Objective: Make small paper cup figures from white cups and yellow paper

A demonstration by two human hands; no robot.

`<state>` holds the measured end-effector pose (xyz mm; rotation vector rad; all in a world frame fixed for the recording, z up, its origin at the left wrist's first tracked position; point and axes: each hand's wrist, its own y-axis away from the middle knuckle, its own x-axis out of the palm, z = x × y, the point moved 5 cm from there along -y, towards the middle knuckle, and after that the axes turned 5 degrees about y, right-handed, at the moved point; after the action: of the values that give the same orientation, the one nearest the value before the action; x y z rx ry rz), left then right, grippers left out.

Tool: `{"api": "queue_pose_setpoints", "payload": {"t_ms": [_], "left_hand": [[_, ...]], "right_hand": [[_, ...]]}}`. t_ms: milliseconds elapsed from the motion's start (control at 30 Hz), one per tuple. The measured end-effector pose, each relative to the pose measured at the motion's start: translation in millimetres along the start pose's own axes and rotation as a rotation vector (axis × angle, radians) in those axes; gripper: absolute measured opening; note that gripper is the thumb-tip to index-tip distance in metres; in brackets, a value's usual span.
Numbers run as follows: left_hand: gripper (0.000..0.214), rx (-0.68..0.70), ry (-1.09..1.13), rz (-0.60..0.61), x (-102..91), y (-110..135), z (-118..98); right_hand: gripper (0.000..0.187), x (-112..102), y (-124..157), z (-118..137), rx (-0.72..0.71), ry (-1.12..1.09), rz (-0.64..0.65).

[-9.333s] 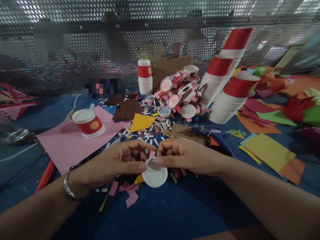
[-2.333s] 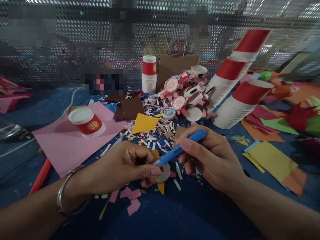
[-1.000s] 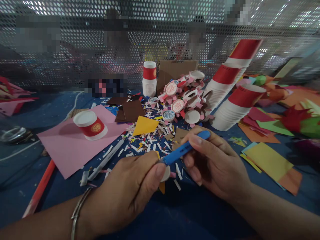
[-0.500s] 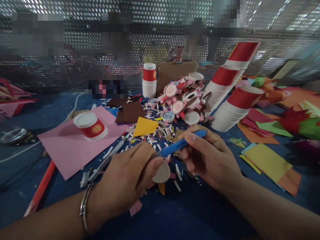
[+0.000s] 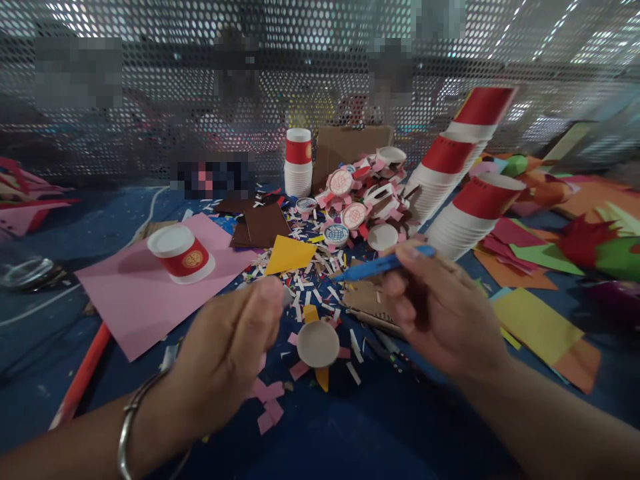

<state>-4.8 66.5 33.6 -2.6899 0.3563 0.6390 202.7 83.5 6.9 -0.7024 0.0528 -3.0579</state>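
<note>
My right hand (image 5: 435, 300) is closed around a blue pen (image 5: 367, 268), whose tip points left over the paper scraps. My left hand (image 5: 235, 347) is curled shut, apart from the pen. A small pale, translucent piece (image 5: 287, 297) shows at its fingertips; what it is I cannot make out. Between the hands a round cup bottom (image 5: 318, 344) lies on the blue table, with pink and yellow paper tabs around it. Behind it spreads a heap of cut paper bits, and a yellow paper piece (image 5: 291, 255) lies on them.
A cup with a red band (image 5: 183, 257) stands on pink paper (image 5: 130, 300) at the left. Decorated cup bottoms (image 5: 354, 215) are piled at the back, near leaning cup stacks (image 5: 473, 213). Brown cardboard (image 5: 367, 300) lies by my right hand. Coloured sheets (image 5: 540, 320) lie right.
My hands have drawn apart. The left has moved left and away from the pen's end, while the right has shifted slightly right with the pen. The cup bottom is now uncovered.
</note>
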Motion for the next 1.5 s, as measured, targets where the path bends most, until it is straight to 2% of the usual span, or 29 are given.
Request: {"api": "queue_pose_setpoints", "payload": {"t_ms": [67,133,200,267,333,400,467,533,633,733,1100,1500], "left_hand": [[0.048,-0.181,0.207,-0.066,-3.7,-2,11],[0.048,-0.380,0.420,0.000,2.9,-6,23],[0.038,-0.664,0.653,0.069,13.0,-7,37],[0.028,-0.776,0.791,0.057,16.1,-11,45],[0.025,-0.782,0.794,0.029,14.2,-16,52],[0.024,-0.722,0.624,0.028,9.3,-19,58],[0.027,-0.632,0.392,0.067,5.8,-21,62],[0.032,-0.579,0.278,0.147,7.7,-21,63],[0.033,-0.586,0.302,0.263,14.9,-19,64],[0.031,-0.591,0.333,0.298,19.5,-19,64],[0.032,-0.583,0.314,0.265,26.7,-18,70],[0.028,-0.605,0.294,0.241,27.7,-19,70]], "right_hand": [[0.017,-8,-6,4,-0.078,0.042,-0.055],[0.016,-10,-8,2,-0.091,0.115,-0.036],[0.017,-8,-6,-2,-0.099,0.244,0.021],[0.019,-6,-2,-5,-0.140,0.421,0.077],[0.019,-3,1,-6,-0.205,0.599,0.126],[0.018,-2,3,-7,-0.256,0.737,0.168],[0.016,-1,4,-7,-0.301,0.825,0.202],[0.013,0,5,-7,-0.345,0.882,0.224],[0.010,-1,6,-7,-0.392,0.920,0.236],[0.010,-1,5,-9,-0.382,0.925,0.236],[0.006,3,9,-10,-0.401,0.957,0.271],[0.007,7,10,-4,-0.448,1.007,0.245]]}}
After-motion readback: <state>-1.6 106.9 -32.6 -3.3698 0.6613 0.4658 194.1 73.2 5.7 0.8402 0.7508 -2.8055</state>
